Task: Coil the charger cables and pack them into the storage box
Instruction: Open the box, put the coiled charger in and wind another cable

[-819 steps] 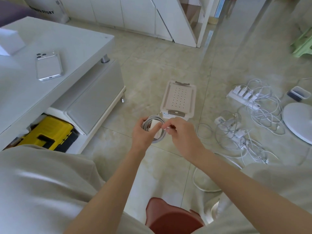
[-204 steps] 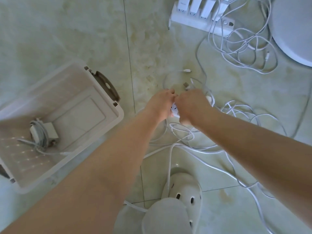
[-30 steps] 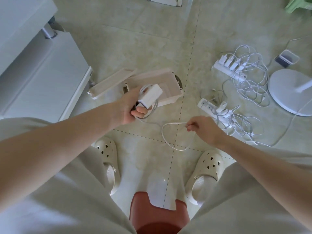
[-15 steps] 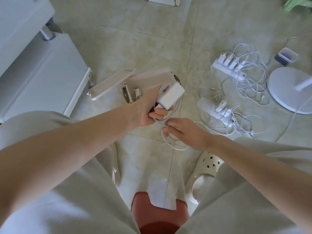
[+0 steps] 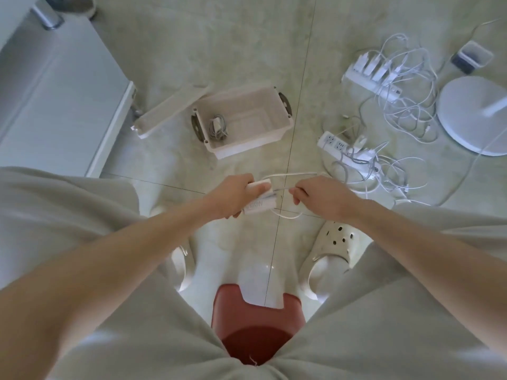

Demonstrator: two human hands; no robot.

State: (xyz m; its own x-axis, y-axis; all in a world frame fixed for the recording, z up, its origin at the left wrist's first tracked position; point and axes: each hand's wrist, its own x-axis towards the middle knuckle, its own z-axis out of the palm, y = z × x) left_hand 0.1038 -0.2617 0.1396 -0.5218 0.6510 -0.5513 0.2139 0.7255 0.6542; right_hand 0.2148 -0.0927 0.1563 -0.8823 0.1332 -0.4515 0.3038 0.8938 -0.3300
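Observation:
My left hand [image 5: 233, 194] grips a white charger brick [image 5: 259, 200] with turns of its white cable wound round it. My right hand [image 5: 315, 197] pinches the loose end of that cable [image 5: 288, 175], which arcs between the two hands. Both hands are above the floor, near my knees. Beyond them stands the open white storage box [image 5: 282, 130], with one coiled grey charger [image 5: 218, 127] lying in its left end. Its lid [image 5: 170, 109] lies on the floor, leaning against the box's left side.
Two white power strips [image 5: 347, 153] [image 5: 370, 83] with plugged chargers and tangled white cables lie right of the box. A round white lamp base [image 5: 474, 116] and a small clear container [image 5: 473, 57] sit far right. A low white table [image 5: 55, 86] stands left; a red stool [image 5: 255, 319] is under me.
Both hands have dropped toward me, away from the box. My right hand has swung from below the brick to its right, drawing the cable round it.

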